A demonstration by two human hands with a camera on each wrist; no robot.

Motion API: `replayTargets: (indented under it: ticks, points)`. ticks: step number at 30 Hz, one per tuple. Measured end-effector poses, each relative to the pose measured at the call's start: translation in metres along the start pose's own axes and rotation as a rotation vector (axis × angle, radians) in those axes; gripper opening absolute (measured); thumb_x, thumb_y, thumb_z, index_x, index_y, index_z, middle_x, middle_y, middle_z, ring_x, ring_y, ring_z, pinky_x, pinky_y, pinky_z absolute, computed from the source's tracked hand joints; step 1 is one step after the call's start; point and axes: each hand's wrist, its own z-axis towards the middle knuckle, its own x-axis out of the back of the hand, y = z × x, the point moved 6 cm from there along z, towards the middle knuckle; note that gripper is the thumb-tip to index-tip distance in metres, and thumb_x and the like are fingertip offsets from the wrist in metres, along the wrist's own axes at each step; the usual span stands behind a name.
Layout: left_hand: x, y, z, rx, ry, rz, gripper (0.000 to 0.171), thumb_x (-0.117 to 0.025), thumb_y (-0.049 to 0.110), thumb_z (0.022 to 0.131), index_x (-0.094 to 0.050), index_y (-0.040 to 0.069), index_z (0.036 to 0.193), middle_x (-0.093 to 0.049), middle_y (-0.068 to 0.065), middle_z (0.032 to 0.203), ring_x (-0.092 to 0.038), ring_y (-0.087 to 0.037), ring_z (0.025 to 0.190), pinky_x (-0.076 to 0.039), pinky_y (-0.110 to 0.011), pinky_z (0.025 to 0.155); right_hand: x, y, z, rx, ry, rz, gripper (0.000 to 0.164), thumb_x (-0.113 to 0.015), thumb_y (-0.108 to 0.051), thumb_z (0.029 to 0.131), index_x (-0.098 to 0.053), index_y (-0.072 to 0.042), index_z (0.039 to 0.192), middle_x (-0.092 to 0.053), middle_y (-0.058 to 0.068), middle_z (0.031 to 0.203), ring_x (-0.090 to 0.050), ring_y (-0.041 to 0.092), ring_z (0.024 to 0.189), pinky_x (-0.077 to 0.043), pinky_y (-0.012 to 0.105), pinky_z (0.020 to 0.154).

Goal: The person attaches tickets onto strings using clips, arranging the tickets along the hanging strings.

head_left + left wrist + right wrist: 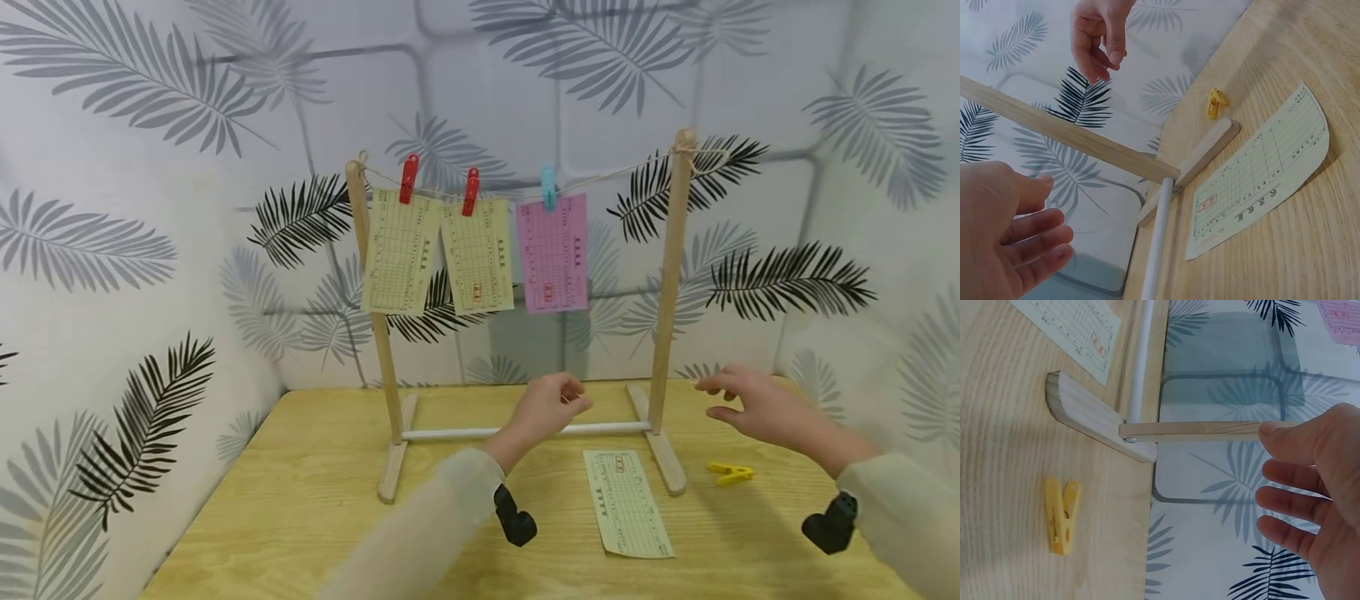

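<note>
My left hand (546,406) hovers over the white crossbar (457,433) of a wooden stand, fingers loosely bent and holding nothing. My right hand (757,406) is in the air just right of the stand's right post (672,283), its fingers also loose and bare. Below them, a pale yellow-green printed slip (628,504) lies on the table, one end slightly lifted in the left wrist view. A yellow clothespin (1061,515) lies beside the stand's right foot (1088,412). Neither hand touches the slip or the clothespin.
A string (618,173) runs between the posts. Two red clothespins (408,179) hold two yellow slips (401,254) there, and a light blue clothespin (549,187) holds a pink slip (553,258). Leaf-patterned cloth (187,250) surrounds the wooden table (285,508).
</note>
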Motion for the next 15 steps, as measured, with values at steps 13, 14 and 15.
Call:
replayTargets:
  ticks: [13,14,15]
  points:
    - [-0.030,-0.025,-0.004,0.064,-0.033,0.030,0.025,-0.065,0.028,0.088,-0.064,0.009,0.106,-0.064,0.002,0.088,-0.058,-0.009,0.074,-0.047,-0.024,0.061,-0.031,0.009,-0.018,-0.040,-0.077,0.042,0.033,-0.074,-0.006,0.077,-0.063,0.000,0.107,-0.060,0.007,0.096,-0.056,0.019,0.077,-0.049,0.036,0.066]
    - [-0.031,-0.026,-0.004,0.066,-0.034,0.031,0.026,-0.065,0.028,0.088,-0.064,0.008,0.106,-0.064,0.001,0.088,-0.058,-0.010,0.074,-0.047,-0.024,0.061,-0.033,0.010,-0.019,-0.046,-0.079,0.051,0.033,-0.074,-0.005,0.077,-0.063,0.000,0.108,-0.060,0.007,0.096,-0.056,0.020,0.077,-0.049,0.036,0.066]
    - [-0.033,-0.027,-0.004,0.073,-0.038,0.033,0.027,-0.065,0.028,0.088,-0.063,0.008,0.107,-0.064,0.001,0.088,-0.058,-0.010,0.075,-0.047,-0.024,0.061,-0.034,0.010,-0.021,-0.050,-0.081,0.059,0.033,-0.073,-0.005,0.077,-0.062,0.000,0.108,-0.059,0.007,0.096,-0.056,0.020,0.077,-0.049,0.036,0.066]
